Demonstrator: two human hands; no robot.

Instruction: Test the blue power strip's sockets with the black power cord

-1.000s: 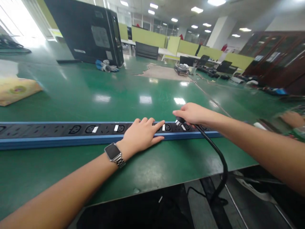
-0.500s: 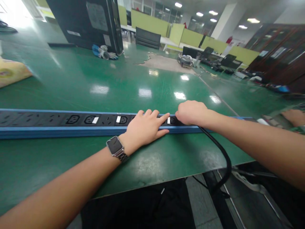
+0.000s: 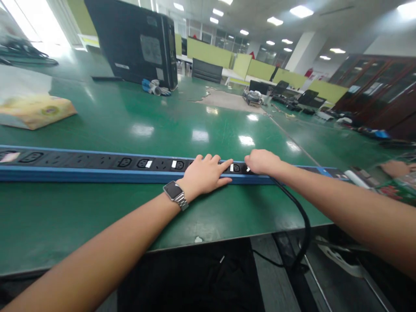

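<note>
A long blue power strip (image 3: 97,167) with black sockets lies across the green table (image 3: 162,125). My left hand (image 3: 204,175) rests flat on the strip, fingers spread, a metal watch (image 3: 174,193) on the wrist. My right hand (image 3: 261,162) is closed over a black plug at a socket just right of my left fingertips; the plug itself is hidden under the hand. Its thick black cable (image 3: 300,219) runs from the hand over the table's front edge down to the floor.
A black computer tower (image 3: 133,43) stands at the back left, with a yellow-and-white package (image 3: 35,112) on the left. Another person's hand (image 3: 394,167) rests at the far right. Desks, chairs and clutter fill the background. The table's front edge is near me.
My right hand came down with the plug onto the strip and now covers it. My left hand stayed pressed on the strip. The view shifted, showing more of the strip's left end.
</note>
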